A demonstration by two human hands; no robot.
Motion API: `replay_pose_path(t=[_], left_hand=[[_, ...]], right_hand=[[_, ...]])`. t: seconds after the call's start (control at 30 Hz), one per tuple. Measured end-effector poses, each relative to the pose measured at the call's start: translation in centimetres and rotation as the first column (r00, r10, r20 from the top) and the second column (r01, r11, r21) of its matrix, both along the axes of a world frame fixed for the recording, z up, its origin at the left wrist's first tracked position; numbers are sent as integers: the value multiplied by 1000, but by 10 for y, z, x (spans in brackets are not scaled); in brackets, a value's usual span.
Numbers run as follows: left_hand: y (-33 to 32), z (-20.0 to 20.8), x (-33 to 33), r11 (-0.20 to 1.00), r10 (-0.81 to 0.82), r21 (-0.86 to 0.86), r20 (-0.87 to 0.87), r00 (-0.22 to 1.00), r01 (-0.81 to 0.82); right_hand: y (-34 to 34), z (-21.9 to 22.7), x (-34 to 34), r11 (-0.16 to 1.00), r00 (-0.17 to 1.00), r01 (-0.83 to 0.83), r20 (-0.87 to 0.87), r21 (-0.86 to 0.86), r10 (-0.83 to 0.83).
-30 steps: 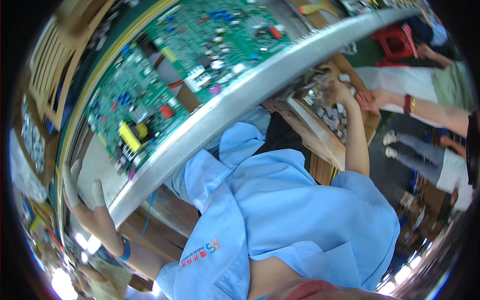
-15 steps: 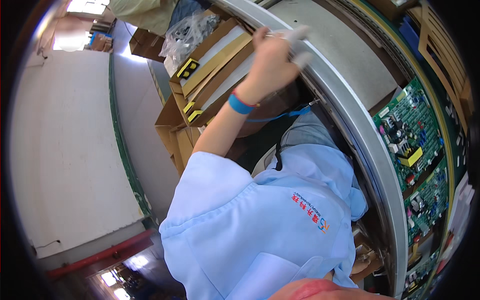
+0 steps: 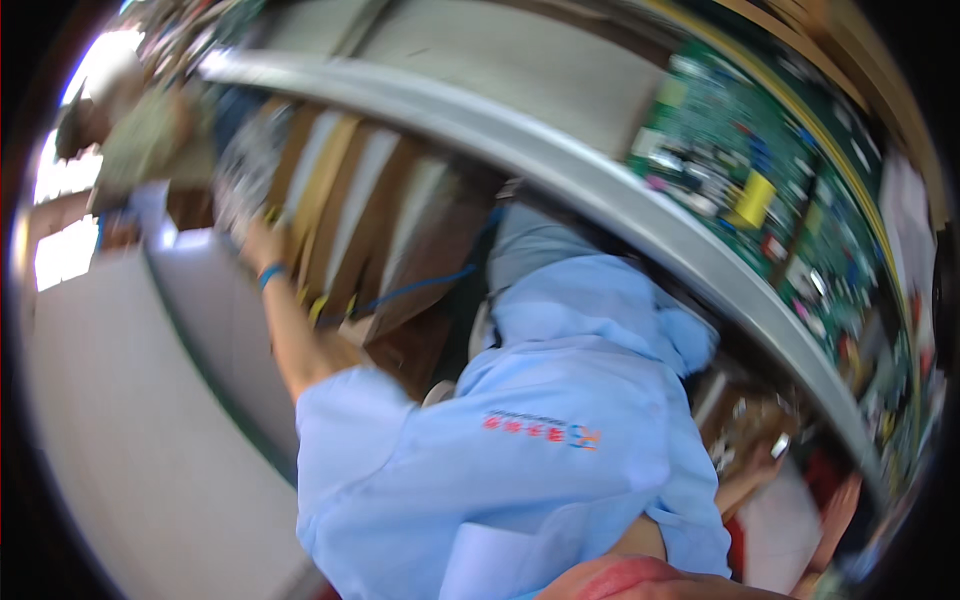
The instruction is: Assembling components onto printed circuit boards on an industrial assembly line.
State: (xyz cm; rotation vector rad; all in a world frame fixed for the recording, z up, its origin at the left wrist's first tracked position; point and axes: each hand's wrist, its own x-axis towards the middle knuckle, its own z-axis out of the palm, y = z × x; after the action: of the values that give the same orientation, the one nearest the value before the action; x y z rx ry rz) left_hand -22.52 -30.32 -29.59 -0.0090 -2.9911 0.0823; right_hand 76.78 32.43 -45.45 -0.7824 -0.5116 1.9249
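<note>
Stretched out to the far left, my left hand [image 3: 262, 243], with a blue wristband, reaches the end of an open cardboard carton [image 3: 345, 190]. A small yellow part [image 3: 273, 214] lies right at its fingertips; blur hides whether the fingers grip it. More yellow pieces [image 3: 317, 308] sit along the carton's near end. At the right, beside my body, my right hand [image 3: 763, 468] is next to a brown box [image 3: 740, 425] with shiny, blurred contents. A small bright spot shows at its fingertips, and I cannot tell whether it is a held part.
A metal rail [image 3: 450, 110] curves between me and the work line. Beyond it lie green circuit boards [image 3: 700, 150] with yellow and white components. Crumpled clear plastic [image 3: 245, 165] sits by the carton. Another person [image 3: 150, 140] is at the far left; a separate hand [image 3: 838, 515] shows at lower right.
My left hand has swung from over the metal rail to the left, down to the carton's end by the yellow part. The whole view has turned, and my right hand shows more fully.
</note>
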Motion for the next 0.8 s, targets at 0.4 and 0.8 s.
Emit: replay_pose_path(t=[0.4, 0.8], left_hand=[[-39, 5, -77, 983, -184, 78, 261, 948, 169], [-12, 30, -33, 954, -43, -290, 128, 991, 79]], right_hand=[[-32, 284, -323, 743, 546, -86, 655, 663, -522], [23, 297, -455, 126, 318, -849, 686, 513, -654]])
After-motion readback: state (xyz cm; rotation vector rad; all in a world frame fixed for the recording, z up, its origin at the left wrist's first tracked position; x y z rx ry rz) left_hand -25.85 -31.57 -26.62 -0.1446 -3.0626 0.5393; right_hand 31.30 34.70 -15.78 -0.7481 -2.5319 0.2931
